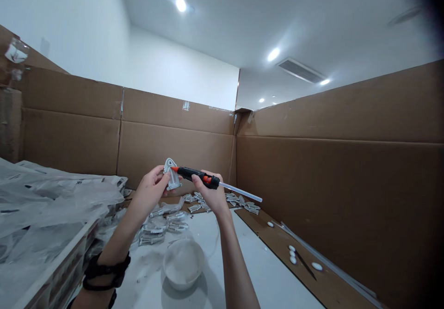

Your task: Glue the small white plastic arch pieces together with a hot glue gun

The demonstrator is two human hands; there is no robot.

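My left hand [155, 181] pinches a small pale grey plastic part [172, 179] with a rounded, pointed top, held up above the table. In my right hand [212, 193] is a black and orange hot glue gun [194, 175], its orange tip at the upper part of the plastic piece. Whether the tip touches it I cannot tell. From the back of the gun sticks out a clear glue stick [243, 192]. Below my hands a white bowl [183, 263] stands on the white table [211, 272].
Similar grey parts [199, 202] lie in a pile at the back, others in clear bags [156, 225] at left. A crate [58, 272] under plastic bags [52, 202] fills the far left. Cardboard walls [333, 198] enclose the table. White oval pieces [316, 266] and long clear sticks [322, 258] lie right.
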